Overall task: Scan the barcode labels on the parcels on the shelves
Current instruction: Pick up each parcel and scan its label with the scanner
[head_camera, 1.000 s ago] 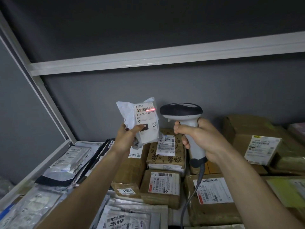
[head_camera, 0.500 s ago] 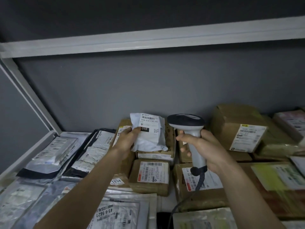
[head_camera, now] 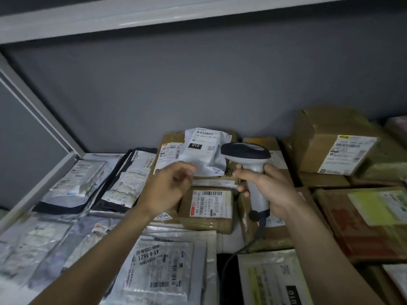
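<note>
A small white plastic parcel (head_camera: 204, 150) with a barcode label and a black "010" tag lies on brown boxes at the back of the shelf. My left hand (head_camera: 169, 188) hovers just in front of it with loosely curled fingers, blurred, holding nothing. My right hand (head_camera: 266, 188) grips the handle of a grey and white barcode scanner (head_camera: 246, 150), whose head points toward the back wall beside the white parcel. Its cable (head_camera: 242, 249) hangs down between parcels. A brown parcel (head_camera: 209, 208) with a barcode label lies below my hands.
Grey plastic mailers (head_camera: 77, 183) cover the shelf's left side, and one marked 45-6-5621 (head_camera: 163, 274) lies in front. Cardboard boxes (head_camera: 334, 150) stack at the right. A white shelf beam (head_camera: 154, 16) runs overhead and a metal frame post (head_camera: 39, 111) slants at left.
My left hand lowered the white parcel from in front of the scanner onto the back boxes and let go of it. The scanner's red line is gone. The view tilted down.
</note>
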